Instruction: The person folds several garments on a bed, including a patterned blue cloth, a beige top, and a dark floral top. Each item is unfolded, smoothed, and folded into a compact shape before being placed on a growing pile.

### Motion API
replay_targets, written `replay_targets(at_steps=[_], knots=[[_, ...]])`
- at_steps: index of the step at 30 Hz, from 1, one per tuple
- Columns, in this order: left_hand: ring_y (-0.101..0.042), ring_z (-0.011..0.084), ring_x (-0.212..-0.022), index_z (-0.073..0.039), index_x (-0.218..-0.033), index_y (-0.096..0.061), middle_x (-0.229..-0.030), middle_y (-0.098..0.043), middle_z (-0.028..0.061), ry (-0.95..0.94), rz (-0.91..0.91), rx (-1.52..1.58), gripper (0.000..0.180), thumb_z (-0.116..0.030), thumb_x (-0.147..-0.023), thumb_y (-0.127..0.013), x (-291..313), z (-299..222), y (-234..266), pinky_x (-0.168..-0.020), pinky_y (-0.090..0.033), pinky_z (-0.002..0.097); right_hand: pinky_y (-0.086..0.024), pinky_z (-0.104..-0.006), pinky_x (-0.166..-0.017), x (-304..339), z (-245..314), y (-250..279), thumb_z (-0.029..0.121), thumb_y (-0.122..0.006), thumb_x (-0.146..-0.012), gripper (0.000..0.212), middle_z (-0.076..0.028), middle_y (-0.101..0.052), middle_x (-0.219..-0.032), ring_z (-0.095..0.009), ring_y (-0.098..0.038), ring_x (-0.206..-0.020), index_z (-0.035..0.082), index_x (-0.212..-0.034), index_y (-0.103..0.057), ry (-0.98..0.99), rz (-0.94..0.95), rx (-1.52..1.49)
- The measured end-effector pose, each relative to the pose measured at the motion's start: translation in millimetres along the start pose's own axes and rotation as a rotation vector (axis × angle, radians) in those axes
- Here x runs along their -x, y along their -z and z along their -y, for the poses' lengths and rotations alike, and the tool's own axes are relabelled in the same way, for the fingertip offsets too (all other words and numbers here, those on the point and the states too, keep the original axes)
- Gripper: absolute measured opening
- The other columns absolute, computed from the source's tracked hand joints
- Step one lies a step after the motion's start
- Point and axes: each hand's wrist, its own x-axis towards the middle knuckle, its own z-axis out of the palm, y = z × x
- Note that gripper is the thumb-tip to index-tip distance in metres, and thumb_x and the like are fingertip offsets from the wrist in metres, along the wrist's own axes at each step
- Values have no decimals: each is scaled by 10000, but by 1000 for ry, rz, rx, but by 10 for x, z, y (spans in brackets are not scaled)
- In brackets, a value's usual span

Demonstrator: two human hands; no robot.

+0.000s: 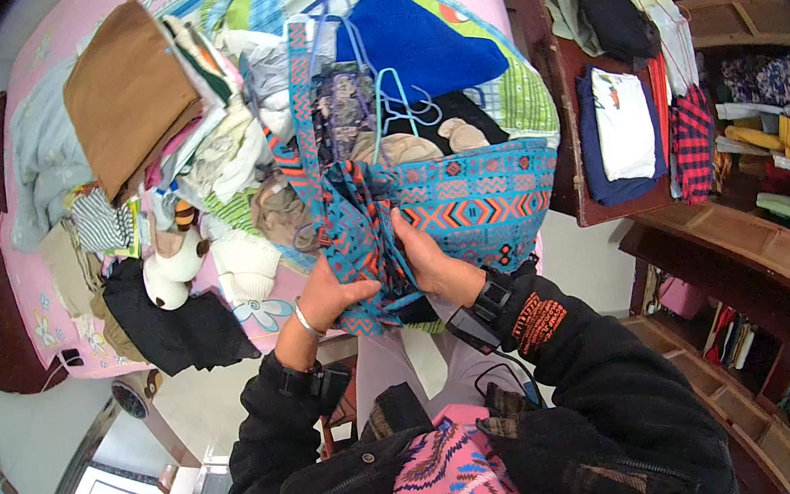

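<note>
Across the near edge of the bed lies a teal cloth piece [469, 201] with orange and black zigzag bands, bunched up at its left part. A long strap-like band of the same pattern runs from it up over the pile. My left hand [326, 297], with a bracelet at the wrist, grips the bunched part from the left. My right hand [433, 262] grips it from the right, thumb on top. Some fingers of both hands are hidden by the folds. Just beyond are a light blue hanger [396, 110] and a bright blue folded cloth [426, 35].
On the pink bed [24, 87] lie a brown folded cloth [132, 97], a white plush toy [180, 262], black clothing [174, 324] and crumpled clothes. At right, a dark red wooden surface [591, 204] holds folded clothes beside open shelves [737, 239]. A fan [133, 395] stands at lower left.
</note>
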Motion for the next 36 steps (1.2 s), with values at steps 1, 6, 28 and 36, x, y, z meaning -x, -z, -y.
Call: replay_targets(at_steps=[1, 6, 28, 36], knots=[[-493, 156, -1109, -30, -1318, -386, -1236, -516, 53, 12, 29, -26, 766, -46, -645, -752, -31, 29, -96, -953, -398, 329, -434, -399, -949, 42, 32, 74, 533, -338, -938, 605, -109, -500, -1278, -243, -519, -1122, 77, -1332, -384, -11, 6, -28], [-542, 186, -1001, -9, -1270, -383, -1101, -559, 96, -61, 79, -276, 707, -118, -648, -700, -410, 366, -778, -887, -429, 328, -477, -375, -864, 243, 251, 584, 415, -435, -944, 401, -45, -595, -1097, -194, -582, -961, 98, -1177, -513, 65, 141, -73], [-575, 277, -989, -36, -1134, -575, -1148, -562, 135, -209, -222, -753, 394, -85, -750, -645, -843, 1357, -1601, -846, -468, 342, -416, -386, -848, 809, 924, 1762, 163, -646, -782, 330, -141, -584, -1033, -317, -530, -957, 24, -1072, -575, 1163, -551, 1356], [-576, 293, -926, 0, -1093, -564, -1032, -560, 141, -168, -688, -708, 426, -70, -693, -690, -702, 1490, -990, -808, -473, 356, -386, -414, -809, -143, 969, 744, 256, -722, -657, 564, -130, -600, -932, -303, -534, -907, -2, -1113, -514, 1221, -392, 1717]])
